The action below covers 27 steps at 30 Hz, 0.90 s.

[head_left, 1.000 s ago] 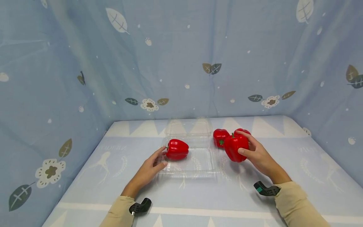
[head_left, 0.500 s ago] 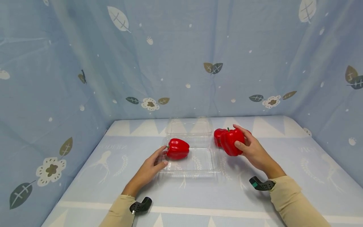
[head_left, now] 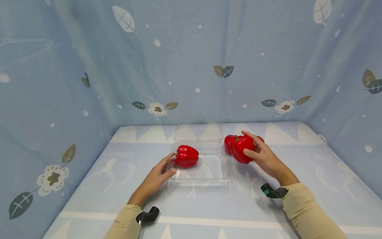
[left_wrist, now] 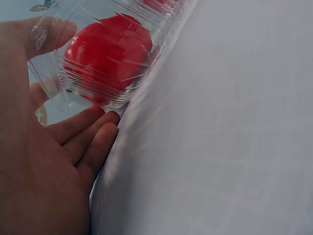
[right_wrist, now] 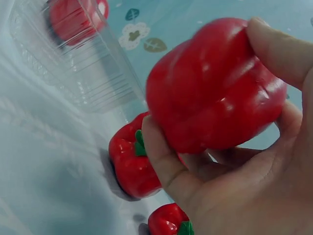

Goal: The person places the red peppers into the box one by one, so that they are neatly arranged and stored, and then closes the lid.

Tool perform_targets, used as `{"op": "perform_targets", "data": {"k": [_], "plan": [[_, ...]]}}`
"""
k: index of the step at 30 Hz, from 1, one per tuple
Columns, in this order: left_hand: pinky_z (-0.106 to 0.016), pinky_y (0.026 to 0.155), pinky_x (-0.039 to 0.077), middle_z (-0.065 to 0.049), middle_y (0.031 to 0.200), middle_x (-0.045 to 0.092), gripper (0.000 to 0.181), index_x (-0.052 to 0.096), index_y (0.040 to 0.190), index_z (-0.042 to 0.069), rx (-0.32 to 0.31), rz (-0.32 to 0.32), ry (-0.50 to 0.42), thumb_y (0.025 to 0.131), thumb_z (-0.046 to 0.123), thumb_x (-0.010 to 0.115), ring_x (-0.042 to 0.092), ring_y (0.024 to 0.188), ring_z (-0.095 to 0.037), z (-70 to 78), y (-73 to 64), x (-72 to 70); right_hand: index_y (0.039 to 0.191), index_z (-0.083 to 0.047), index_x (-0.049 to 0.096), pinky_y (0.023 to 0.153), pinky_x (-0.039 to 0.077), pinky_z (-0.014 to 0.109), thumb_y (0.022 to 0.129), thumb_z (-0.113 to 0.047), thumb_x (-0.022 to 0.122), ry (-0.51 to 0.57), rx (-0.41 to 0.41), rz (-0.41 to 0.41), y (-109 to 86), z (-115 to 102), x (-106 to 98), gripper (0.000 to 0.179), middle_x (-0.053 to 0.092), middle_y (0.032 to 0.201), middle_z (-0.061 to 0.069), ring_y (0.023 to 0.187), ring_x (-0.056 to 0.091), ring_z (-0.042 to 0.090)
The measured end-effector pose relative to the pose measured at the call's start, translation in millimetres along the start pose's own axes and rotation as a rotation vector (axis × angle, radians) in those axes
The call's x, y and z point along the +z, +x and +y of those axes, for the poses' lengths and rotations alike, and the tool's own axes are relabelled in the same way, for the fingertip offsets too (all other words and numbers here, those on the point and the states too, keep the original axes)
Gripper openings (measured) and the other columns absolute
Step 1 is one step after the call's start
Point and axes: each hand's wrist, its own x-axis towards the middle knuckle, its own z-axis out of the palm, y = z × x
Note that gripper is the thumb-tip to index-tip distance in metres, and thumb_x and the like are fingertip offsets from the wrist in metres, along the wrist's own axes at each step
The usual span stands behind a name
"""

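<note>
A clear plastic clamshell box [head_left: 209, 181] lies open on the table, with one red bell pepper [head_left: 186, 156] on its side at the left inside it. At the box's left edge, my left hand [head_left: 155, 177] grips the rim; through the clear wall its thumb [left_wrist: 51, 36] shows, and other fingers lie low against the outside. My right hand [head_left: 267, 162] holds a second red bell pepper [right_wrist: 215, 88] raised to the right of the box, thumb on one side and fingers around the other. Its green stem points up in the head view.
Behind the held pepper, two more red bell peppers, a nearer one [right_wrist: 132, 164] and a farther one [right_wrist: 166, 219], rest on the table right of the box. The raised lid [head_left: 198, 133] stands at the box's back. A patterned blue curtain [head_left: 191, 66] encloses the table.
My right hand has carried its pepper left and slightly back, closer to the box, and the stem has tilted left. The left hand and the box have stayed in place.
</note>
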Motion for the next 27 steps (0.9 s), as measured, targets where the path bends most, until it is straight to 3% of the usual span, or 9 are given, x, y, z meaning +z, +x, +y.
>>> {"op": "perform_targets", "data": {"k": [6, 18, 27], "plan": [[-0.052, 0.112, 0.037, -0.011, 0.146, 0.052, 0.064, 0.037, 0.156, 0.022, -0.007, -0.007, 0.017, 0.098, 0.027, 0.065, 0.05, 0.133, -0.031, -1.3, 1.8, -0.4, 0.158, -0.029, 0.03, 0.089, 0.057, 0.039, 0.096, -0.018, 0.068, -0.009, 0.02, -0.007, 2.5, -1.0, 1.1, 0.074, 0.033, 0.151, 0.017, 0.132, 0.037, 0.041], [-0.052, 0.112, 0.036, -0.011, 0.145, 0.053, 0.064, 0.038, 0.156, 0.021, -0.023, -0.003, 0.023, 0.098, 0.027, 0.065, 0.049, 0.134, -0.031, 1.8, 0.2, 0.4, 0.158, -0.028, 0.031, 0.092, 0.054, 0.05, 0.094, -0.027, 0.07, -0.146, 0.016, -0.006, 8.3, -8.8, 9.0, 0.075, 0.036, 0.151, 0.019, 0.134, 0.036, 0.044], [-0.052, 0.112, 0.037, -0.01, 0.145, 0.053, 0.064, 0.039, 0.155, 0.021, -0.022, -0.003, 0.009, 0.097, 0.026, 0.066, 0.05, 0.133, -0.03, 3.3, -1.0, 0.0, 0.157, -0.022, 0.035, 0.091, 0.055, 0.05, 0.092, -0.024, 0.073, -0.141, -0.017, -0.036, 18.4, -17.6, 18.4, 0.075, 0.043, 0.146, 0.018, 0.129, 0.044, 0.042]]}}
